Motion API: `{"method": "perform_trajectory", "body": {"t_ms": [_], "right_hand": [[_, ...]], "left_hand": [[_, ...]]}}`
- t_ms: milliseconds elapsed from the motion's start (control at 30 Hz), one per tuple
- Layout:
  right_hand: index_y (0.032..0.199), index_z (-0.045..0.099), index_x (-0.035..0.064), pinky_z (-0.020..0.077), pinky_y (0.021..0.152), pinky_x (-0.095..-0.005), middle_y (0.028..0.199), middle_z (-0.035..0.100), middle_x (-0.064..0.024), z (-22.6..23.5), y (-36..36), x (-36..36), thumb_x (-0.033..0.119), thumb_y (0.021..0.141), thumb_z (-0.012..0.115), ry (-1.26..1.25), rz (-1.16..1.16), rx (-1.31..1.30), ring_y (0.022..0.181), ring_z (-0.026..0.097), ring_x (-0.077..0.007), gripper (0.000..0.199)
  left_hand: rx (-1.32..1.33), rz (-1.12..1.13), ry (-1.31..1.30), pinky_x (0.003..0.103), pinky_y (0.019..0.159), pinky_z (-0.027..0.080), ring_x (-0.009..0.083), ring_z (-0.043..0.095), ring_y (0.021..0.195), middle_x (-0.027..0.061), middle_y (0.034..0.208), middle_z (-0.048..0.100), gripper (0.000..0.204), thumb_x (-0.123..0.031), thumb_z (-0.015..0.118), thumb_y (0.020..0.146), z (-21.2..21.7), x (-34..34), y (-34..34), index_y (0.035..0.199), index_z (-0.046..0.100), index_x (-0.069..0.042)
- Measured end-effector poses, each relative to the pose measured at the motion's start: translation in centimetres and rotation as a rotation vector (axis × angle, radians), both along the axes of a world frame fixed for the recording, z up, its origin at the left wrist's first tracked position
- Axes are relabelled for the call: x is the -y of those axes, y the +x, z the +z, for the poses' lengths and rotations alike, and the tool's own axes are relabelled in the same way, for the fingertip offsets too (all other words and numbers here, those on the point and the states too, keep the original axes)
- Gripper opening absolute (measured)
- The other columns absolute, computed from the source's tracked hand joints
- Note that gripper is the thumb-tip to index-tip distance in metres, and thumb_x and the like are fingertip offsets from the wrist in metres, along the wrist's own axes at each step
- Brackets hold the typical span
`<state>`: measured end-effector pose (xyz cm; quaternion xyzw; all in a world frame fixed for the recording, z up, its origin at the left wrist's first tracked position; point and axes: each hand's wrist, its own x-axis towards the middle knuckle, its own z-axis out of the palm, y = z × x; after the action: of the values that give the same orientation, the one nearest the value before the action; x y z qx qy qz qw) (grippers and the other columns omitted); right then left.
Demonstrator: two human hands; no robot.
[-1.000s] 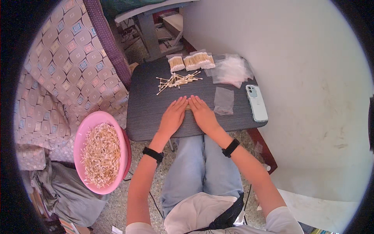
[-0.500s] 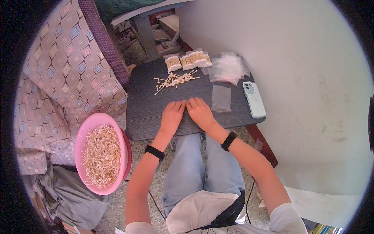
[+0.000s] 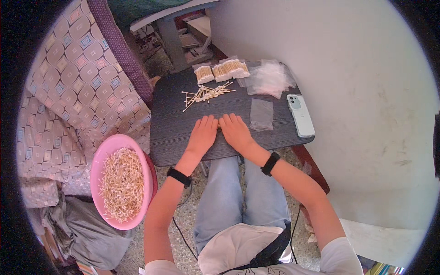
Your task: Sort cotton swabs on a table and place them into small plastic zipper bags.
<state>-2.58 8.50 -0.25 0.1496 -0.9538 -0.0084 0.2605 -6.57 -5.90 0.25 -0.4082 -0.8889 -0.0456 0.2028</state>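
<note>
My left hand (image 3: 203, 133) and my right hand (image 3: 234, 131) rest side by side, palms down, near the front of the dark table (image 3: 174, 137). Their fingers are bent and closed, fingertips hidden under them. A small tan bit shows in the gap between the hands; whatever they hold is mostly covered. Just beyond them lies a loose, crisscrossed pile of cotton swabs (image 3: 207, 95). Close to my right hand, an unfilled clear plastic bag (image 3: 261, 114) lies flat. Filled bags of cotton swabs (image 3: 204, 74) stand in a row at the far edge.
A stack of clear bags (image 3: 269, 79) sits at the far right, with a white phone (image 3: 300, 116) at the right edge. Left of the table, a pink basin (image 3: 96, 183) is full of loose swabs. Patterned fabric (image 3: 87, 78) hangs at left; a pale wall (image 3: 357, 91) stands at right.
Both hands have stayed in place, but the fingers have shifted from pinched together at the tips to lying lower and side by side. The small gap between the hands has widened slightly.
</note>
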Motion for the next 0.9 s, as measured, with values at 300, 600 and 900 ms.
{"method": "perform_trajectory", "body": {"t_ms": [300,600,900], "right_hand": [[0.089,0.052,0.0029,0.0465,0.062,-0.0394,0.08,0.062,-0.0142,3.0,7.8,-2.2,0.019,0.09,0.046,-0.596,0.326,0.491,0.07,0.061,-0.0283,0.017],[0.092,0.055,0.0036,0.0435,0.059,-0.036,0.067,0.054,-0.0121,5.7,11.4,-4.6,0.033,0.099,0.033,-1.197,0.203,1.055,0.062,0.054,-0.0259,0.038],[0.092,0.054,0.0036,0.0434,0.06,-0.0392,0.067,0.054,-0.0136,5.6,12.6,-3.9,0.029,0.098,0.035,-1.123,0.293,0.804,0.063,0.056,-0.029,0.032]], "left_hand": [[0.455,-0.329,0.082,0.04,0.079,0.041,0.033,0.05,0.089,0.0157,0.09,0.052,0.017,-0.012,0.049,0.085,5.0,2.5,6.0,0.097,0.05,0.0],[0.508,-0.374,0.093,0.039,0.086,0.041,0.0328,0.052,0.094,0.0158,0.096,0.053,0.034,-0.016,0.052,0.086,5.7,-0.2,9.0,0.116,0.049,-0.001],[1.403,-0.222,1.123,0.035,0.089,0.044,0.0214,0.056,0.105,0.0155,0.114,0.06,0.056,-0.045,0.024,0.099,4.6,-4.0,10.3,0.125,0.046,-0.001]]}}
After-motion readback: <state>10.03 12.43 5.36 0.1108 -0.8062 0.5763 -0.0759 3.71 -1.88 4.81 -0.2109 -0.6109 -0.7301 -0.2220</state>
